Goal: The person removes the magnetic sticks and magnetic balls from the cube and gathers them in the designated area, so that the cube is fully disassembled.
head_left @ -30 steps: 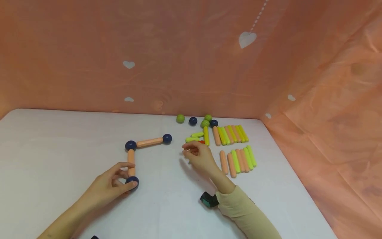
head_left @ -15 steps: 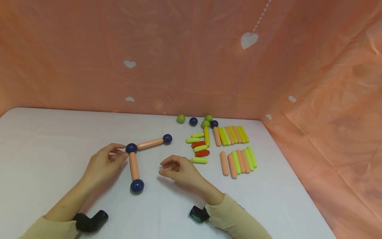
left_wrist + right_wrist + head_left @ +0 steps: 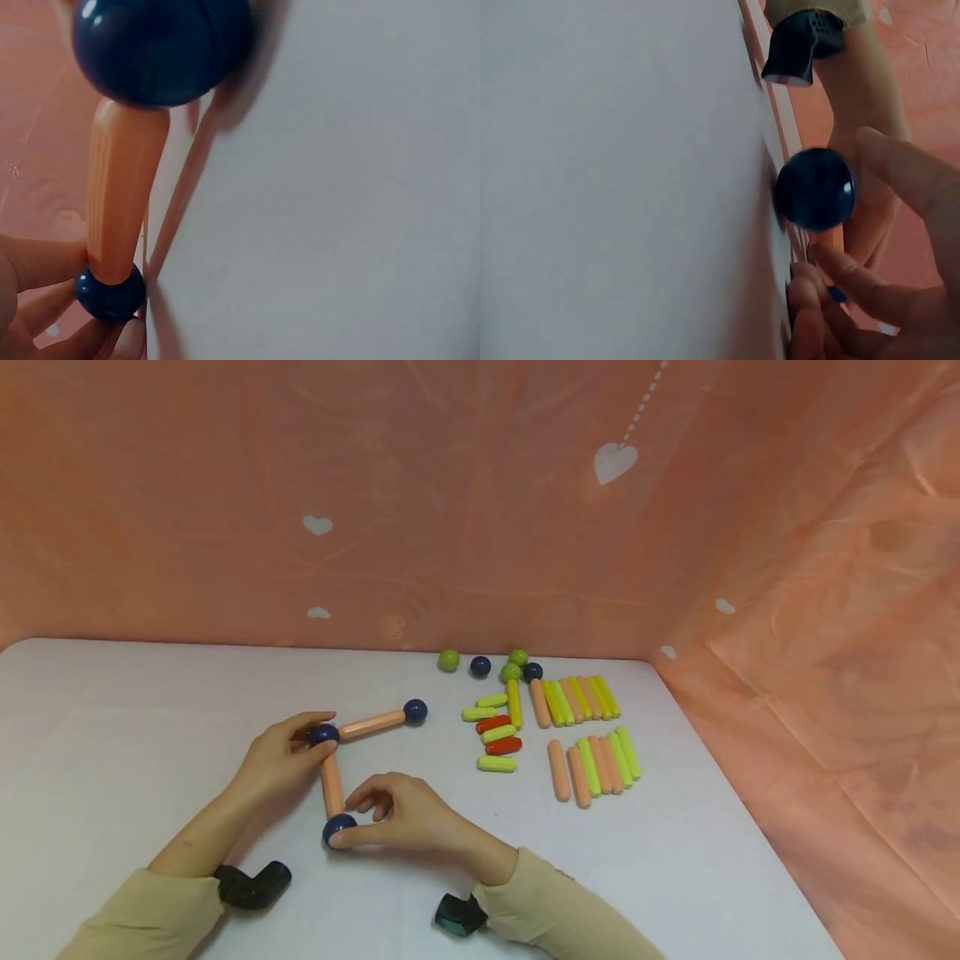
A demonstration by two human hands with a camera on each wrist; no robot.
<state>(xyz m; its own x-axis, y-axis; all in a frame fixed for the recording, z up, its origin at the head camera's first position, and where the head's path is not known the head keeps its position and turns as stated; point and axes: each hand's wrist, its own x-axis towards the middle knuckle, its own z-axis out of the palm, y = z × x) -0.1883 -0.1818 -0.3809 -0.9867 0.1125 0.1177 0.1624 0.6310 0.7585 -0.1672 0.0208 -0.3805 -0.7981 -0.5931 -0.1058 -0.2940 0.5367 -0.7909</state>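
Two peach rods and three navy balls form an L-shaped piece on the white table. My left hand (image 3: 273, 760) pinches the corner ball (image 3: 322, 734) between thumb and fingers. From that ball one rod (image 3: 332, 787) runs toward me and ends at the near ball (image 3: 340, 825). My right hand (image 3: 412, 814) is curled round this near ball, thumb across its front, index finger beside the rod's end. The other rod (image 3: 372, 723) leads right to the far ball (image 3: 416, 712). In the left wrist view, the near ball (image 3: 161, 52) looms large above its rod (image 3: 124, 187).
Short green and red pieces (image 3: 498, 735) lie right of centre. Green and navy balls (image 3: 480, 667) line the back edge. Two groups of long peach, yellow and green rods (image 3: 581, 702) lie farther right. A peach cloth (image 3: 480, 510) hangs behind the table.
My right hand has come left from the short pieces to the near ball. My left hand has left that ball, moved away from me, and now holds the corner ball.
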